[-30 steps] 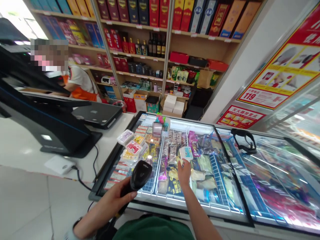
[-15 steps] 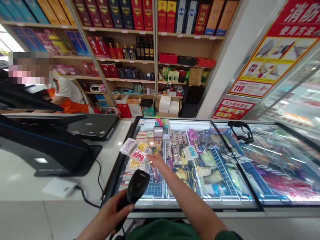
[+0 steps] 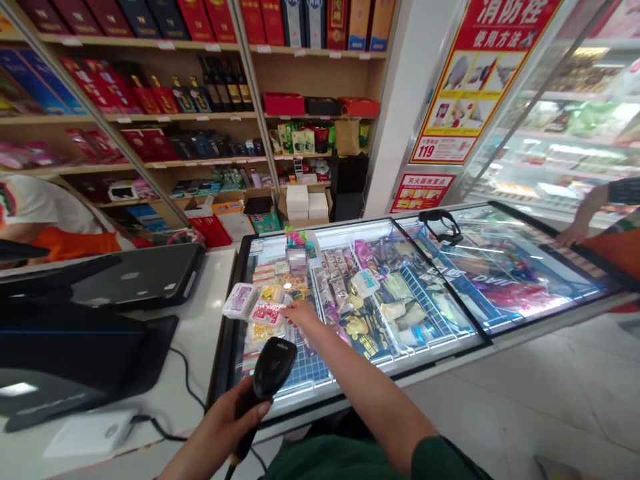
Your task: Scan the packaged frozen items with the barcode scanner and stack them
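My left hand (image 3: pixel 225 423) is wrapped round the handle of a black barcode scanner (image 3: pixel 276 365), its head tilted up over the front edge of the chest freezer. My right hand (image 3: pixel 302 313) reaches across the glass lid, its fingers closed on the right edge of a red-labelled plastic food pack (image 3: pixel 266 312). This pack lies among others on the glass: a purple-labelled pack (image 3: pixel 240 300) to its left, a yellow-labelled pack (image 3: pixel 271 293) behind it and another yellow pack (image 3: pixel 261 333) partly under it. My right fingertips are partly hidden.
A blue-labelled pack (image 3: pixel 366 283) lies further right on the freezer (image 3: pixel 425 365). A black lid handle (image 3: pixel 441 227) stands beyond. On the left counter are a dark terminal (image 3: pixel 85 360) and a white box (image 3: pixel 90 432). Another person's hand (image 3: pixel 570 235) is at the freezer's far right.
The view has turned to the right, bringing another person's arm into sight at the right edge. Both my hands keep their holds on the scanner and the red-labelled pack.
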The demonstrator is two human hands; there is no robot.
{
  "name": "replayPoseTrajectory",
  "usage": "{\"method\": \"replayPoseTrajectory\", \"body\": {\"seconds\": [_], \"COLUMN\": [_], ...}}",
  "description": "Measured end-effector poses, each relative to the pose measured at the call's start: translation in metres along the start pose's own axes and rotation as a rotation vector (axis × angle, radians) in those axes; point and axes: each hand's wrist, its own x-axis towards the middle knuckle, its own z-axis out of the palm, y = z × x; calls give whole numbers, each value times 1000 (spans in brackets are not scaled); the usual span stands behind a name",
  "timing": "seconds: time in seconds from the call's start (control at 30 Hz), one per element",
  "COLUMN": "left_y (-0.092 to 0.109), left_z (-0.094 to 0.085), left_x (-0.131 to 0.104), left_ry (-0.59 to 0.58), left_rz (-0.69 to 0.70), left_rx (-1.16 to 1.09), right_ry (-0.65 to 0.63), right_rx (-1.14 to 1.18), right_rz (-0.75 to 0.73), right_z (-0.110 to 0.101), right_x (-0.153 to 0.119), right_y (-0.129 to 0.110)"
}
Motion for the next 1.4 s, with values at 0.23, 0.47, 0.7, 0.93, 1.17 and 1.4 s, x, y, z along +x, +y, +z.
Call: {"method": "replayPoseTrajectory", "body": {"seconds": [0.23,0.47,0.7,0.93,1.17,1.4], "left_y": [10,22,30,39,43,47], "left_z": [24,56,70,77,67,64], "left_x": [-18,-19,-2,6,13,24], "left_ry": [18,56,-13,-75,-141,-125], "left_rz": [18,114,189,204,270,230], "left_rx": [9,-83,-74,-74,-58,-124], "right_ry": [-3,185,384,367,311,353], "right_rx": [91,247,313,452,397,324], "right_rz": [-68,-340,-504,-487,-511,-552], "right_z": [-15,-72,-148,-168,-160,-165], "right_x": [-21,-53,-69,-64,-68,-62], "right_y": [6,45,89,99,88,88]}}
